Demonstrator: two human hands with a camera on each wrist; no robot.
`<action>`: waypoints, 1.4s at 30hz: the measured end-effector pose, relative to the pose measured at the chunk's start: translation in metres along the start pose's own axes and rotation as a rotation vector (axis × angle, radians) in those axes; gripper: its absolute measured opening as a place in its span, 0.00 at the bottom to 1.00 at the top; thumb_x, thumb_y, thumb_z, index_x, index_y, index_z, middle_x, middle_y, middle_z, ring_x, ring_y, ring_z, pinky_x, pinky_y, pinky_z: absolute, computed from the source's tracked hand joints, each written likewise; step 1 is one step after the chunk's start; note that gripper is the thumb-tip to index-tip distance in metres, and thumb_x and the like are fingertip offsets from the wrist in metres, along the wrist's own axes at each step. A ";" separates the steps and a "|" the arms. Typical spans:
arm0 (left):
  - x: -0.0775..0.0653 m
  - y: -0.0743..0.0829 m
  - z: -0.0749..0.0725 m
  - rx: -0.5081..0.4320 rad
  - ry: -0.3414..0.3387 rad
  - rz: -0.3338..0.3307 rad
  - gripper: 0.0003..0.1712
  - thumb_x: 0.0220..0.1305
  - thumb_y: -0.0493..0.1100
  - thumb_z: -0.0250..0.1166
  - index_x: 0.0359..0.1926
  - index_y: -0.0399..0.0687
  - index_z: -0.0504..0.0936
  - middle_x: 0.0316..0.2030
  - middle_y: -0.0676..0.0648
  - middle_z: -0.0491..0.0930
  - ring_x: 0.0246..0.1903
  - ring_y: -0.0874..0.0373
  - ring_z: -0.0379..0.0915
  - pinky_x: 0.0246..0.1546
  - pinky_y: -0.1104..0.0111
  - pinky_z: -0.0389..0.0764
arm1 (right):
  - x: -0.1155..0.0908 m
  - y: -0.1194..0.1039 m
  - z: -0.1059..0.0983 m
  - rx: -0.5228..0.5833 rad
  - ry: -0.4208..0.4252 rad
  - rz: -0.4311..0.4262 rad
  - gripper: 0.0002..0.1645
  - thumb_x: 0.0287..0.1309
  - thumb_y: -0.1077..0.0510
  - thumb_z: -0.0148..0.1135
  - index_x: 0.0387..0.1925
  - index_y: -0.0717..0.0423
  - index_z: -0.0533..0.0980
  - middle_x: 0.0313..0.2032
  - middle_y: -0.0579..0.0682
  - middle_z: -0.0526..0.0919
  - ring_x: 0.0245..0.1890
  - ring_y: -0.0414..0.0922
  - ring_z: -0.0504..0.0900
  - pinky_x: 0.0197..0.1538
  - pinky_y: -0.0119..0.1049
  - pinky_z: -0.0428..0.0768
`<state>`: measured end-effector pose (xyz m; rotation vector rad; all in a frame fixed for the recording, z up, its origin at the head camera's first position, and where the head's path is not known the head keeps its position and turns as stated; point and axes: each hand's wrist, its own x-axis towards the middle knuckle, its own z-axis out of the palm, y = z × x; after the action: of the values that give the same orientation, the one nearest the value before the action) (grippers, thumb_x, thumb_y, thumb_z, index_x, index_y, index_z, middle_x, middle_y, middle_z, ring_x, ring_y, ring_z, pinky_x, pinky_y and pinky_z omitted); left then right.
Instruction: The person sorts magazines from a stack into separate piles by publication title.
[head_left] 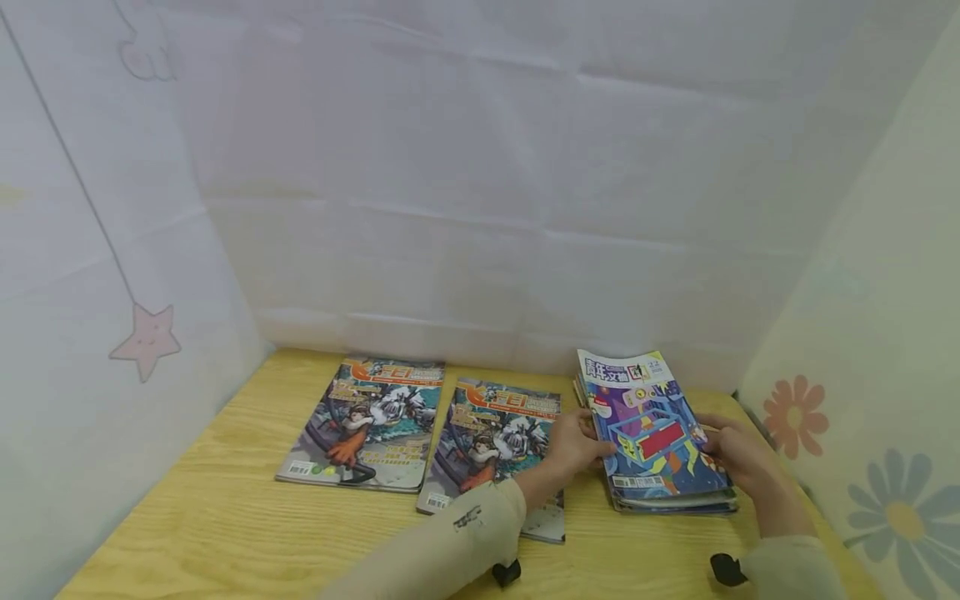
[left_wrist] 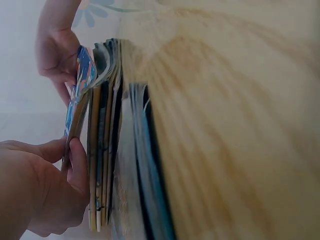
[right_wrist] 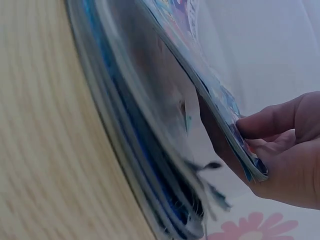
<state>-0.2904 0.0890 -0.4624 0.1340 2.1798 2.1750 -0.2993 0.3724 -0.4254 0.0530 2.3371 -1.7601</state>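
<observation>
A purple and blue magazine (head_left: 652, 433) tops a stack of magazines (left_wrist: 102, 150) on the right of the table. My left hand (head_left: 573, 450) pinches its left edge between thumb and fingers. On the opposite edge, my right hand (head_left: 738, 454) grips it with the thumb on the cover and fingers beneath. The right wrist view shows this top magazine (right_wrist: 220, 110) raised apart from the pile (right_wrist: 145, 150) along that side. Left of the stack lies a dark comic magazine (head_left: 487, 442), partly covered by my left forearm.
Another comic magazine (head_left: 360, 425) with the same cover lies farther left on the yellow wood-grain table (head_left: 225, 475). Pale cloth walls (head_left: 487, 208) stand behind and at both sides; the right one, printed with flowers, is close to my right hand.
</observation>
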 end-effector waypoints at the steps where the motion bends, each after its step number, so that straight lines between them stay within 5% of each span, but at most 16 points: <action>1: -0.001 -0.001 0.003 0.007 0.002 -0.004 0.38 0.52 0.29 0.79 0.65 0.37 0.75 0.33 0.46 0.80 0.25 0.45 0.84 0.30 0.51 0.86 | 0.000 0.003 -0.002 -0.010 0.004 0.007 0.40 0.62 0.75 0.42 0.76 0.75 0.49 0.45 0.56 0.83 0.35 0.47 0.81 0.36 0.41 0.82; 7: 0.000 -0.004 0.013 0.020 0.020 -0.042 0.38 0.51 0.28 0.79 0.64 0.35 0.75 0.33 0.46 0.81 0.23 0.50 0.84 0.28 0.56 0.86 | 0.001 0.013 -0.004 -0.058 0.034 0.029 0.39 0.60 0.74 0.44 0.74 0.77 0.52 0.43 0.58 0.83 0.35 0.49 0.80 0.37 0.41 0.82; 15: 0.003 0.003 0.018 0.079 0.017 -0.108 0.35 0.51 0.30 0.79 0.60 0.35 0.74 0.25 0.48 0.78 0.18 0.49 0.81 0.25 0.57 0.86 | 0.000 0.004 0.000 -0.227 0.070 0.012 0.35 0.64 0.70 0.41 0.72 0.77 0.56 0.26 0.52 0.75 0.22 0.44 0.69 0.24 0.37 0.73; 20: 0.001 0.007 0.020 0.140 0.006 -0.079 0.27 0.56 0.31 0.77 0.54 0.35 0.75 0.21 0.47 0.78 0.19 0.45 0.82 0.24 0.57 0.85 | -0.006 -0.003 0.001 -0.328 0.113 0.003 0.30 0.74 0.65 0.40 0.70 0.80 0.57 0.42 0.68 0.79 0.25 0.48 0.74 0.27 0.39 0.77; 25: 0.000 0.009 0.021 0.249 -0.007 -0.057 0.16 0.63 0.31 0.69 0.51 0.35 0.79 0.21 0.49 0.78 0.17 0.50 0.80 0.20 0.61 0.83 | -0.010 -0.011 0.000 -0.427 0.125 0.006 0.30 0.77 0.61 0.38 0.70 0.80 0.58 0.64 0.80 0.65 0.39 0.56 0.79 0.38 0.44 0.81; 33: 0.003 0.015 0.016 0.532 -0.032 0.022 0.06 0.63 0.35 0.65 0.40 0.36 0.84 0.23 0.50 0.76 0.16 0.59 0.67 0.14 0.67 0.66 | -0.019 -0.040 0.003 -0.635 0.050 -0.012 0.35 0.73 0.57 0.42 0.68 0.84 0.56 0.66 0.82 0.58 0.57 0.75 0.67 0.52 0.60 0.75; 36: 0.001 0.015 0.013 0.556 -0.037 0.010 0.13 0.63 0.37 0.65 0.48 0.37 0.84 0.17 0.52 0.71 0.13 0.61 0.62 0.11 0.68 0.62 | -0.024 -0.049 0.009 -0.643 0.046 -0.029 0.36 0.75 0.56 0.40 0.69 0.83 0.56 0.66 0.82 0.58 0.63 0.76 0.62 0.55 0.64 0.72; 42: -0.008 0.020 -0.001 0.489 -0.100 0.053 0.31 0.64 0.34 0.60 0.69 0.41 0.75 0.10 0.55 0.58 0.08 0.63 0.47 0.09 0.69 0.51 | -0.033 -0.067 0.033 -0.487 0.046 -0.090 0.38 0.80 0.50 0.45 0.73 0.78 0.54 0.63 0.77 0.68 0.58 0.67 0.75 0.54 0.56 0.80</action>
<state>-0.2822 0.0868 -0.4429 0.3152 2.6216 1.5696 -0.2726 0.3252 -0.3640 -0.0911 2.7692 -1.1864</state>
